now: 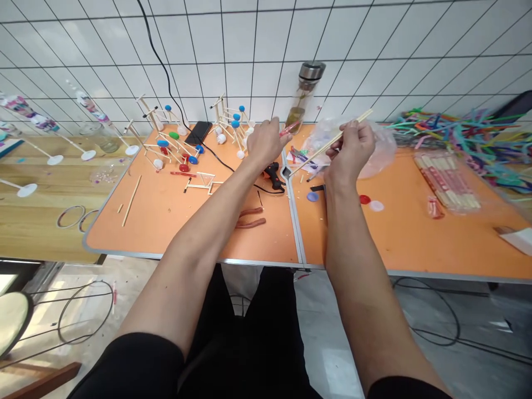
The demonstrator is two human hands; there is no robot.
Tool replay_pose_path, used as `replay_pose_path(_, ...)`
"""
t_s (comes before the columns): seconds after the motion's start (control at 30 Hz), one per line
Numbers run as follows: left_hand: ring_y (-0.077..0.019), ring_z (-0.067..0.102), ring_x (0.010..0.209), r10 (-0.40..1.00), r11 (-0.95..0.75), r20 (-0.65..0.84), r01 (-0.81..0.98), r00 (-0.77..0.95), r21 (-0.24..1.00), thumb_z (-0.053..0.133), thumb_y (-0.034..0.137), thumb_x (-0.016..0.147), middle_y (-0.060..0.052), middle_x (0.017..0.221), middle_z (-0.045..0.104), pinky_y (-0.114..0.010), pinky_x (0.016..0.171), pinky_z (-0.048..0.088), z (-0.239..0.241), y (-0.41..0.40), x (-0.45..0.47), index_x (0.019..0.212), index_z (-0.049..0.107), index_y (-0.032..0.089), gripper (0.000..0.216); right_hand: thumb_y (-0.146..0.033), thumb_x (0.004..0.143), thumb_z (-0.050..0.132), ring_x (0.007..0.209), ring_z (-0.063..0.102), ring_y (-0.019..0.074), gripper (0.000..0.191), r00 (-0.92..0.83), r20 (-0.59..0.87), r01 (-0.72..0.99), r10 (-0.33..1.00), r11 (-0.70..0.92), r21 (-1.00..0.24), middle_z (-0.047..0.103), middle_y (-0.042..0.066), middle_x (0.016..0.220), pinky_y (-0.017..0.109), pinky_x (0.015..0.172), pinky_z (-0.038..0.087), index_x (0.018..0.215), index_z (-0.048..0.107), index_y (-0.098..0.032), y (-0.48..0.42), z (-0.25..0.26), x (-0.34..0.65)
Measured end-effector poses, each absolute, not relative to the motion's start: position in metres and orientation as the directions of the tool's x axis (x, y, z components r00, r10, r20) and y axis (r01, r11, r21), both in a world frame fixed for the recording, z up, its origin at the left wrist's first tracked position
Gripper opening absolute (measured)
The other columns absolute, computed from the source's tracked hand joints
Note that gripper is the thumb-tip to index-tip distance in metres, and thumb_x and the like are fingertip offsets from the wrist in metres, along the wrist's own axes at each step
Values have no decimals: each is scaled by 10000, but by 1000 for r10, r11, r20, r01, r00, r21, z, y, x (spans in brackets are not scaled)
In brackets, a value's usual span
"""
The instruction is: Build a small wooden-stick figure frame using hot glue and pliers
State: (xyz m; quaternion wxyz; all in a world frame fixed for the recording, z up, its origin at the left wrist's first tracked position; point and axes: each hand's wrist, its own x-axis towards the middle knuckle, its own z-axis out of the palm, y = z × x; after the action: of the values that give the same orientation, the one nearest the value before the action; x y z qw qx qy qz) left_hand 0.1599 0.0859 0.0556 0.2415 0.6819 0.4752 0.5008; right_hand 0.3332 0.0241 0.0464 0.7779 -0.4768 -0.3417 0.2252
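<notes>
My right hand (354, 145) is closed on a pair of pale wooden chopsticks (315, 155), which slant from upper right down to the left above the table. My left hand (265, 139), further left, pinches a red-printed clear wrapper (290, 129) that sticks out past its fingers. Below that hand lies a black and orange glue gun (272, 176), partly behind my forearm. Pliers (251, 223) with red-brown handles rest nearer the front edge, their jaws hidden by my left arm. Small stick models with coloured caps (235, 124) stand at the back left.
A glass bottle (299, 100) stands against the tiled wall. A crumpled plastic bag (376, 158) lies behind my right hand. Packed chopsticks (446, 183) and many coloured pipe cleaners (449, 130) are on the right. A phone (198, 133) and black cable (216, 158) lie left.
</notes>
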Motion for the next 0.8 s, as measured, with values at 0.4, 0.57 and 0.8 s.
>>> replay_pose_path(0.4, -212, 760, 900, 831, -546, 536, 398, 148, 737, 857, 466, 974, -45, 949, 789, -340, 855, 570, 100, -28, 48, 1062, 819, 189, 293, -262, 1101, 654, 543, 480, 98, 245, 257, 404, -105, 878, 441, -892, 557, -57, 637, 258, 523, 402, 858, 669, -233, 4, 49, 292)
replay_pose_path(0.57, -231, 758, 911, 915, -401, 358, 531, 188, 746, 774, 413, 1034, -83, 1080, 849, -350, 856, 570, 56, -78, 77, 1249, 817, 207, 301, -643, 1006, 749, 534, 512, 137, 421, 11, 451, 31, 893, 450, -892, 577, -38, 626, 304, 541, 412, 837, 673, -265, -6, 35, 270)
replay_pose_path(0.8, -225, 754, 874, 977, -193, 212, 551, 30, 812, 708, 389, 994, -62, 974, 846, -348, 832, 555, 9, -116, 10, 1079, 835, 223, 226, -448, 1024, 659, 683, 525, 193, 398, -185, 398, 576, 899, 427, -697, 552, 7, 648, 362, 675, 361, 693, 573, -246, -11, 30, 263)
